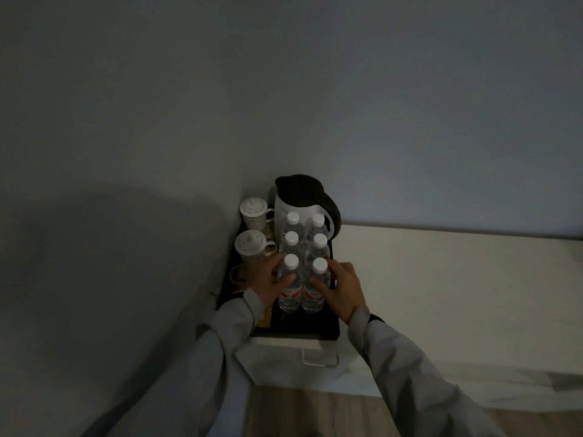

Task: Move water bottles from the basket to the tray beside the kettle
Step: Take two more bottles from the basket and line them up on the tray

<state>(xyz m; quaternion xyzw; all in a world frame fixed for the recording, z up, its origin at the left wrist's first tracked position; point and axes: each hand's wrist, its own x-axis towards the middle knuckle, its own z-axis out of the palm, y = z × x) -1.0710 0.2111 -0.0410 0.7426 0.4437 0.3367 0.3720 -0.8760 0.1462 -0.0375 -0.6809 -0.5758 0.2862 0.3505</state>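
Observation:
Several clear water bottles with white caps stand in two rows on a black tray (303,329), right in front of a white kettle (299,197) with a black lid. My left hand (268,283) grips the near left bottle (289,288) from its left side. My right hand (342,290) holds the near right bottle (314,293) from the right. Both near bottles stand upright on the tray and touch each other. No basket is in view.
Two white lidded cups (252,212) (249,247) stand on the tray's left side by the wall. The tray sits on a white nightstand (284,357) with a handle, in a wall corner. A white bed (457,294) lies to the right; wooden floor below.

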